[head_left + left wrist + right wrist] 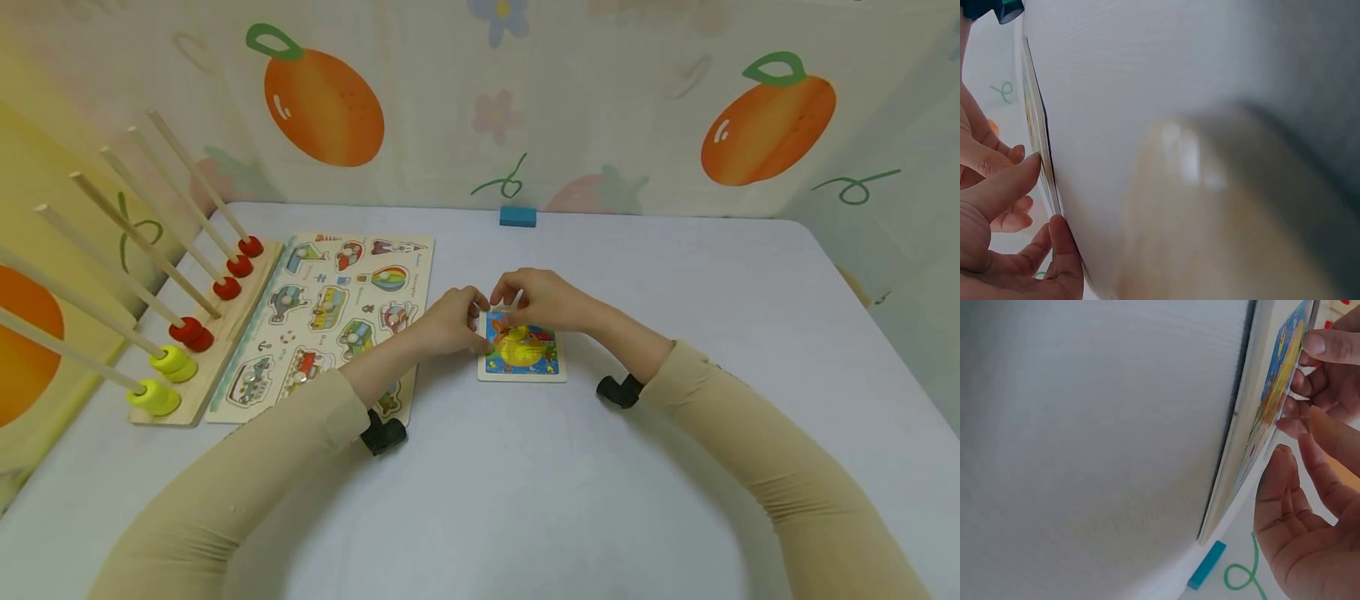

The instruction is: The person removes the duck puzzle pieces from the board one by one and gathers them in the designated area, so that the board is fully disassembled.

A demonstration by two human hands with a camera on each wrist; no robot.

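Note:
A small square picture puzzle [522, 350], showing a yellow figure on a blue ground in a pale wooden frame, lies flat on the table. My left hand [452, 323] is at its left side, the thumb touching the left edge and the other fingers bent loosely near the far left corner. Over the far edge hovers my right hand [546, 300], thumb toward the picture and fingers loosely bent. In the right wrist view, a gap shows between the right hand's [1310, 531] fingertips and the board. Part of the puzzle's upper side is hidden by the hands.
Left of the hands lies a large wooden vehicle peg puzzle [328, 308], partly under the left forearm. Beside it stands a wooden rod stacker [232, 333] with tall pegs and red and yellow rings. A blue block [517, 217] sits at the table's far edge, against the printed curtain.

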